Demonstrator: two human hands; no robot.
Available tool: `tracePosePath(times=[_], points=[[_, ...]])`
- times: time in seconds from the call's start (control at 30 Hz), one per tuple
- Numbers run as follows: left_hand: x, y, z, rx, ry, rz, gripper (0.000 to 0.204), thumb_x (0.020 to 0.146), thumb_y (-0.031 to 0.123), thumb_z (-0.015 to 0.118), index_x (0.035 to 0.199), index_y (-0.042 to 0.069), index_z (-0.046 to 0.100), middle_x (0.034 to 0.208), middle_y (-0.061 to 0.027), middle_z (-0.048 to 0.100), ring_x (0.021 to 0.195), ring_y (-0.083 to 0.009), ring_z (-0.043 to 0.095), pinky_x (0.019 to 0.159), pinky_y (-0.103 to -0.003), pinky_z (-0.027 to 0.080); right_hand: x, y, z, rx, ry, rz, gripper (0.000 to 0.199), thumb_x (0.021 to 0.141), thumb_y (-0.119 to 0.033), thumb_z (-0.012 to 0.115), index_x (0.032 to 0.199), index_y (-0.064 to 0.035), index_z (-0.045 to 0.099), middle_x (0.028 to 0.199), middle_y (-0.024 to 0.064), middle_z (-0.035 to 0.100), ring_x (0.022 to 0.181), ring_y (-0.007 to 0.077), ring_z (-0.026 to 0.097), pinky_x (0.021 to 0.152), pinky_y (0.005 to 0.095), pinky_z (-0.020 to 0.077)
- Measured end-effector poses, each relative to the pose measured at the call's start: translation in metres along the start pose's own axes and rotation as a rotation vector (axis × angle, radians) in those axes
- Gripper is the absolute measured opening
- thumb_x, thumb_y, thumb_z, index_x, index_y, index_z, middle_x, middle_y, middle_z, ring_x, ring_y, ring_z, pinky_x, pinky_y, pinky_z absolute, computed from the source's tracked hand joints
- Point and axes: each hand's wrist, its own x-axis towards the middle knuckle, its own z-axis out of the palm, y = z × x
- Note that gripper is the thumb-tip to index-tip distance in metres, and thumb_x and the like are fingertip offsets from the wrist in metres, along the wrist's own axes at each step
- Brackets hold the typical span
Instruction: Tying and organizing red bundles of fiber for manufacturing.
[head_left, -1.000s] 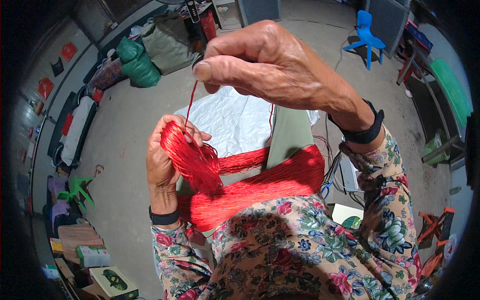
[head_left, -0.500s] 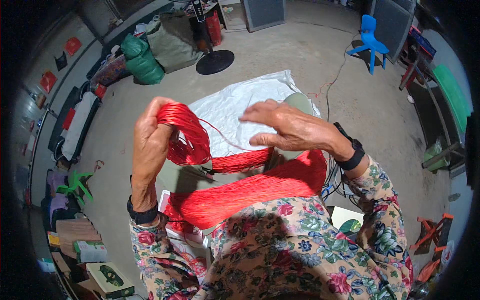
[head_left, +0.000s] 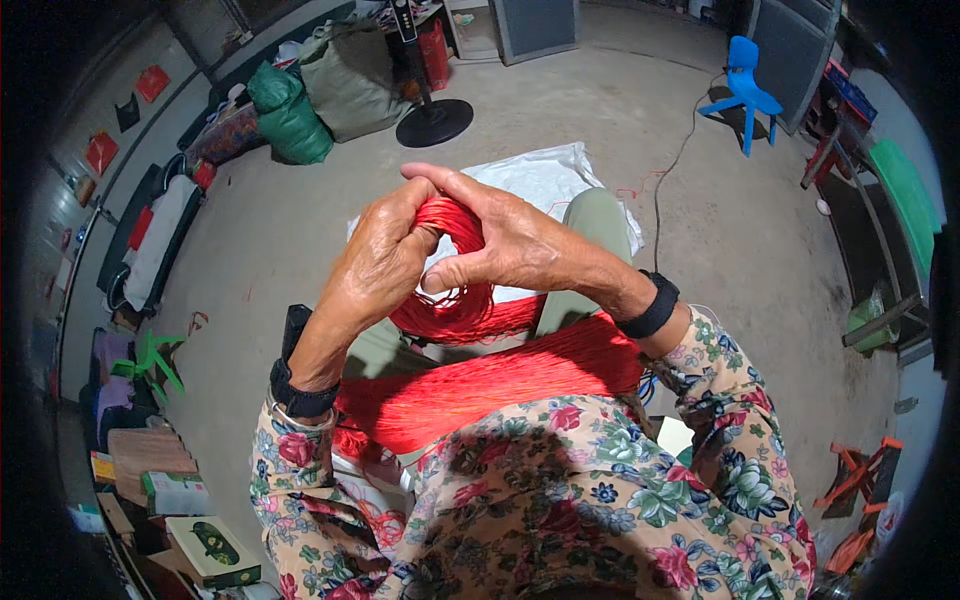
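Observation:
Above my lap, my left hand (head_left: 378,255) grips a looped coil of red cord (head_left: 470,238), its fingers wrapped round the strands. My right hand (head_left: 515,235) is curved against the coil's right side, thumb below and fingers reaching over the top to meet the left hand. Across my thighs lies a thick bundle of red cord (head_left: 500,380). Further out, more red strands (head_left: 515,318) stretch between my knees. A white sheet (head_left: 530,172) is spread on the floor beyond them, partly hidden by my hands and right knee.
A black fan base (head_left: 434,122) stands ahead, beside a green sack (head_left: 288,112) and a large grey-beige sack (head_left: 352,85). A blue chair (head_left: 745,90) is at the far right, with a cable (head_left: 672,165) on the floor nearby. Boxes (head_left: 212,550) lie at the lower left.
My right hand has moved left and closed in on the coil. My left hand has shifted right with the coil, so both hands now meet around it.

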Motion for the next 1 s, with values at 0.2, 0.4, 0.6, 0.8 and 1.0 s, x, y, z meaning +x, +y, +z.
tracePosePath(times=[0.2, 0.4, 0.6, 0.8, 1.0], points=[[-0.002, -0.008, 0.008, -0.039, -0.020, -0.053, 0.019, 0.079, 0.002, 0.049, 0.098, -0.002, 0.053, 0.083, -0.0236, 0.061, 0.079, -0.0406, 0.061, 0.072, -0.045, 0.046, 0.003, 0.009, 0.006, 0.001, -0.018, 0.033, 0.078, 0.077, -0.018, 0.071, 0.141, 0.0014, 0.031, 0.114, 0.0217, 0.059, 0.103, 0.0284, 0.060, 0.090, 0.0359, 0.0481], [-0.007, -0.013, 0.012, -0.037, -0.013, -0.042, 0.020, 0.079, -0.001, 0.048, 0.099, -0.002, 0.050, 0.082, -0.0271, 0.062, 0.081, -0.0470, 0.059, 0.070, -0.051, 0.045, 0.005, 0.012, 0.007, -0.024, -0.094, 0.176, 0.075, 0.082, -0.021, 0.073, 0.143, -0.0036, 0.034, 0.118, 0.0135, 0.058, 0.107, 0.0199, 0.055, 0.095, 0.0331, 0.0437], [-0.021, -0.031, 0.019, 0.082, -0.011, -0.057, 0.026, 0.079, -0.004, 0.049, 0.105, 0.000, 0.046, 0.083, -0.0255, 0.060, 0.083, -0.0470, 0.058, 0.070, -0.051, 0.044, 0.005, 0.024, 0.015, 0.122, -0.165, 0.255, 0.067, 0.084, -0.009, 0.068, 0.142, -0.0041, 0.036, 0.116, 0.0079, 0.058, 0.107, 0.0149, 0.052, 0.093, 0.0298, 0.0441], [-0.042, -0.039, 0.031, 0.062, 0.034, -0.041, 0.037, 0.081, -0.007, 0.048, 0.116, 0.004, 0.042, 0.091, -0.0242, 0.060, 0.088, -0.0465, 0.058, 0.074, -0.049, 0.045, -0.004, 0.028, 0.021, 0.204, -0.229, 0.316, 0.039, 0.085, -0.014, 0.064, 0.120, -0.0023, 0.051, 0.097, 0.0075, 0.061, 0.089, 0.0152, 0.055, 0.083, 0.0313, 0.0460], [-0.067, -0.040, 0.036, 0.142, 0.039, -0.089, 0.050, 0.083, -0.005, 0.048, 0.130, 0.006, 0.038, 0.108, -0.0262, 0.058, 0.100, -0.0447, 0.056, 0.082, -0.048, 0.044, -0.010, 0.049, 0.029, 0.072, -0.377, 0.364, 0.031, 0.092, -0.022, 0.059, 0.112, 0.0006, 0.053, 0.093, 0.0159, 0.063, 0.085, 0.0229, 0.058, 0.080, 0.0355, 0.0461]])
